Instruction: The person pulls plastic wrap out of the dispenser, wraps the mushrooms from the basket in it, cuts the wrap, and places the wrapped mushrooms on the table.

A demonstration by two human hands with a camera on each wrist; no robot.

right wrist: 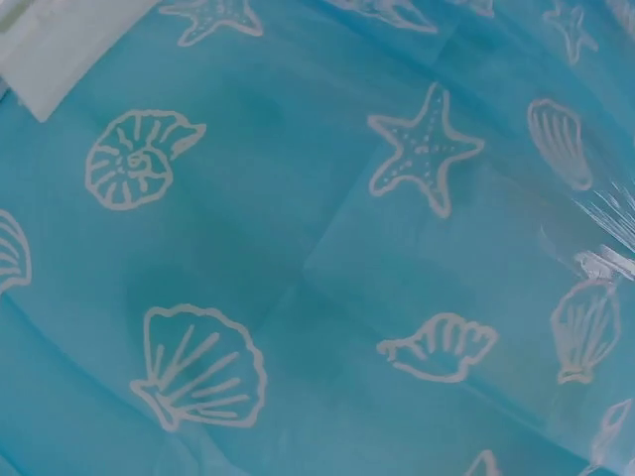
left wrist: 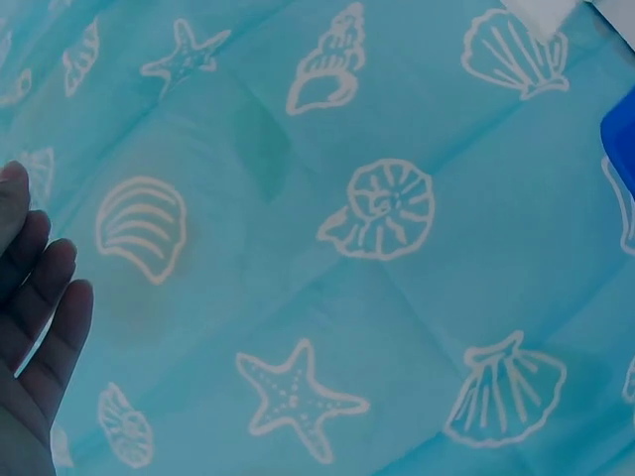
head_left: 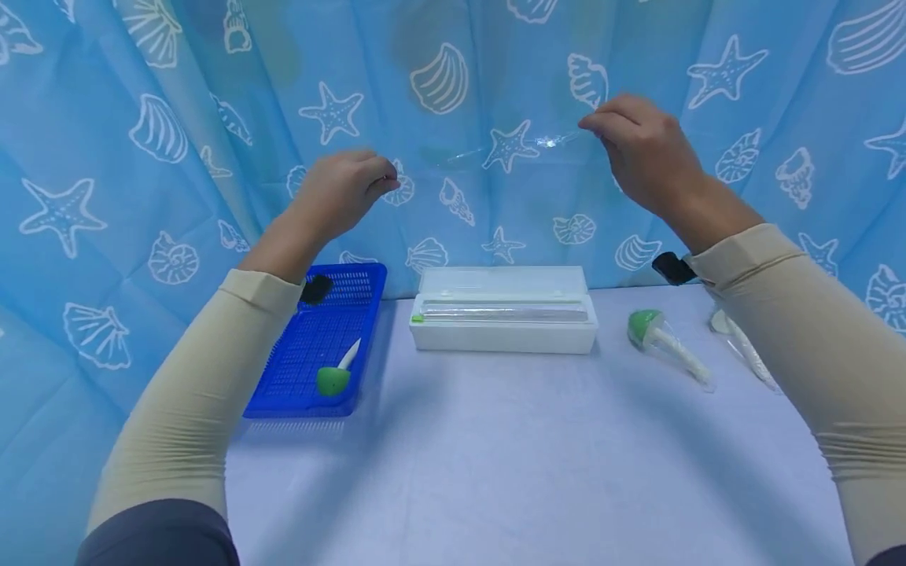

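Observation:
A clear sheet of cling film (head_left: 548, 142) stretches in the air between my two raised hands, showing mainly as glints. My left hand (head_left: 347, 189) pinches its left side between thumb and fingers. At the other side my right hand (head_left: 644, 153) pinches it, a little higher up. The left wrist view catches part of the left hand (left wrist: 40, 307) at its edge; crinkled film (right wrist: 607, 260) shines at the right of the right wrist view. Below the hands stands a white cling film dispenser box (head_left: 502, 338), lid up, with a film roll (head_left: 502, 313) inside.
A blue basket (head_left: 375, 314) on the left holds a green-and-white mushroom-shaped object (head_left: 333, 381). To the right lie a film-wrapped green-capped mushroom shape (head_left: 644, 326) and a white wrapped object (head_left: 743, 350), partly behind my right arm. A blue shell-patterned curtain (head_left: 467, 220) hangs behind the white table (head_left: 510, 456).

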